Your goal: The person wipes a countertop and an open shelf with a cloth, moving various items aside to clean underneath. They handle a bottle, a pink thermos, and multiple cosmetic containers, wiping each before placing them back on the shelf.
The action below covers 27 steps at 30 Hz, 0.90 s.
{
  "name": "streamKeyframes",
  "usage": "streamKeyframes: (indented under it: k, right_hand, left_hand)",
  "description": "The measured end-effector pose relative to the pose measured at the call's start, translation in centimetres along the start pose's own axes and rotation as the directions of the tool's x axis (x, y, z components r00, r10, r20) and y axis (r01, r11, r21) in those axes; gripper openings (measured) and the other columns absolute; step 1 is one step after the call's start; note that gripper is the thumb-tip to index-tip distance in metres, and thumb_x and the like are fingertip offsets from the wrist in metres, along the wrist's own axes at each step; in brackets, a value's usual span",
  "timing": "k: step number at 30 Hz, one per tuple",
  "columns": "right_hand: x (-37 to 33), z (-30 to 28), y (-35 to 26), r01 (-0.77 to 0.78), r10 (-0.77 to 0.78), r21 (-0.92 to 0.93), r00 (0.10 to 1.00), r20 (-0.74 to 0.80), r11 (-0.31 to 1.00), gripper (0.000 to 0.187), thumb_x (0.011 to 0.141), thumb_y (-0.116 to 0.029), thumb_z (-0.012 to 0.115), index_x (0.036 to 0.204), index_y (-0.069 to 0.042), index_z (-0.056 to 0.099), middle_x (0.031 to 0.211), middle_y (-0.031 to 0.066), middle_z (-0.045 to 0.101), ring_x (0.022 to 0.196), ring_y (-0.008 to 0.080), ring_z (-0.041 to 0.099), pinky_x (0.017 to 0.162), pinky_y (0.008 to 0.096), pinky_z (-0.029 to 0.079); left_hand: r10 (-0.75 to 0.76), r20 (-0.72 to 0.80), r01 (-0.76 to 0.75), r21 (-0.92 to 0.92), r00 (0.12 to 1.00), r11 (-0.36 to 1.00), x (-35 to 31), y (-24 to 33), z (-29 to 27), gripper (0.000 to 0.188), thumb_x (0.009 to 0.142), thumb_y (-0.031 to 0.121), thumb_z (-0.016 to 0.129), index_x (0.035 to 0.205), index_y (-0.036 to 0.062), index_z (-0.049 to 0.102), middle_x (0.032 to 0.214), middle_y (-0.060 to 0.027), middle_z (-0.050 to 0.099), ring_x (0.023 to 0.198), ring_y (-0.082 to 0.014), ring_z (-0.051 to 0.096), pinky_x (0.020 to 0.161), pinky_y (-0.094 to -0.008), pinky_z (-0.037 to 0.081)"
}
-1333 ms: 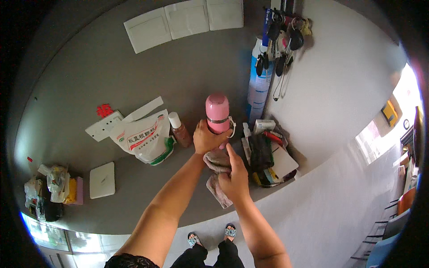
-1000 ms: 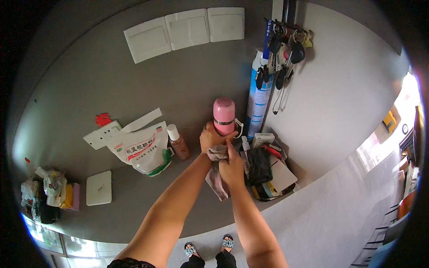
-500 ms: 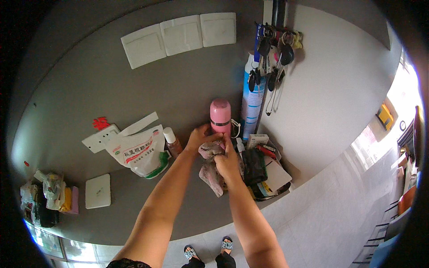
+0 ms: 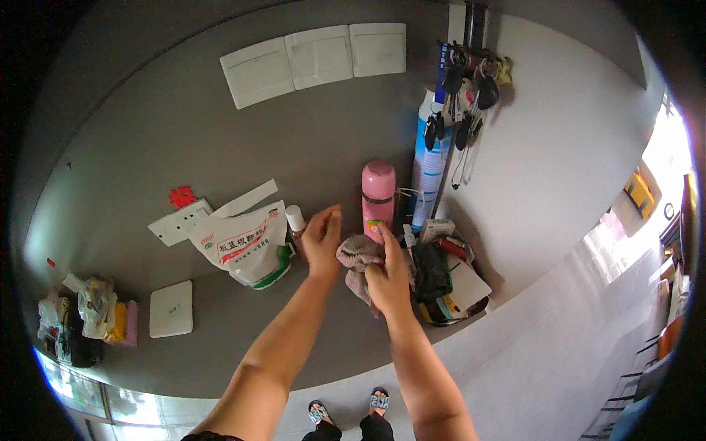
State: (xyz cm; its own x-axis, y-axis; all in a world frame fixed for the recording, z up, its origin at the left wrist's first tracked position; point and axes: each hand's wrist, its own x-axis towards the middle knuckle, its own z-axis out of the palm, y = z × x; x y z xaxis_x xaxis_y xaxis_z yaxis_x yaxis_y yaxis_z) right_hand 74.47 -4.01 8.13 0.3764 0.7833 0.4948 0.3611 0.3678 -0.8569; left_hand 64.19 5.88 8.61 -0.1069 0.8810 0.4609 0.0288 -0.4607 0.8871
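A crumpled grey-pink cloth (image 4: pixel 359 251) is bunched in my right hand (image 4: pixel 390 278), with part of it hanging below. The index finger of that hand stretches up to the lower part of a pink thermos (image 4: pixel 378 192), which stands upright with its cap on. My left hand (image 4: pixel 322 239) is off the thermos, its fingers loosely bent and apart, and nothing shows in it. Just left of this hand is a small bottle (image 4: pixel 295 217) with a white cap, its lower part partly hidden by the hand.
A white and green pouch (image 4: pixel 250 246) lies left of the small bottle, beside a socket strip (image 4: pixel 180 222). At the right are a filled basket (image 4: pixel 460 312), a blue-white spray can (image 4: pixel 430 165) and hanging keys (image 4: pixel 471 95). A white box (image 4: pixel 171 309) and bagged items (image 4: pixel 95 312) are further left.
My left hand has let go of the thermos and moved left toward the small bottle. My right hand keeps the cloth. The whole view has shifted slightly.
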Motion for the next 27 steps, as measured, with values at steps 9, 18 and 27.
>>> streamKeyframes:
  k: [9, 18, 27]
  right_hand:
    - [-12.9, -0.9, -2.6, 0.227, -0.078, -0.271, 0.88, 0.468, 0.935, 0.063, 0.07, -0.002, 0.064, 0.132, -0.013, 0.053, 0.132, 0.0154, 0.053, 0.118, 0.0379, 0.052, 0.098, 0.0477, 0.044]
    - [-14.4, -6.3, -2.2, 0.295, -0.061, -0.553, 0.914, 0.401, 0.779, 0.054, 0.07, -0.007, 0.064, 0.122, -0.017, 0.061, 0.129, 0.0084, 0.056, 0.113, 0.037, 0.053, 0.092, 0.0484, 0.044]
    - [-17.5, -2.7, -6.5, 0.391, -0.219, -0.3, 0.853, 0.474, 0.87, 0.052, 0.068, -0.007, 0.065, 0.119, -0.015, 0.064, 0.117, 0.0092, 0.064, 0.107, 0.0319, 0.058, 0.093, 0.0496, 0.044]
  left_hand:
    - [-0.45, -0.041, 0.444, -0.102, 0.892, 0.89, -14.8, 4.6, -9.4, 0.015, 0.096, 0.015, 0.063, 0.106, 0.0052, 0.067, 0.078, 0.0047, 0.056, 0.062, -0.0024, 0.042, 0.053, -0.0208, 0.033]
    - [-0.556, -0.306, 0.57, -0.05, 0.773, 0.82, -19.9, 7.8, -19.6, 0.01, 0.094, 0.015, 0.065, 0.102, 0.0073, 0.064, 0.07, 0.0069, 0.047, 0.05, -0.0014, 0.034, 0.04, -0.0204, 0.026]
    - [-0.732, -0.277, 0.678, -0.275, 0.623, 0.682, -22.5, 10.6, -28.2, 0.02, 0.095, 0.023, 0.063, 0.106, 0.0066, 0.061, 0.079, 0.0034, 0.047, 0.057, -0.0072, 0.04, 0.05, -0.0239, 0.035]
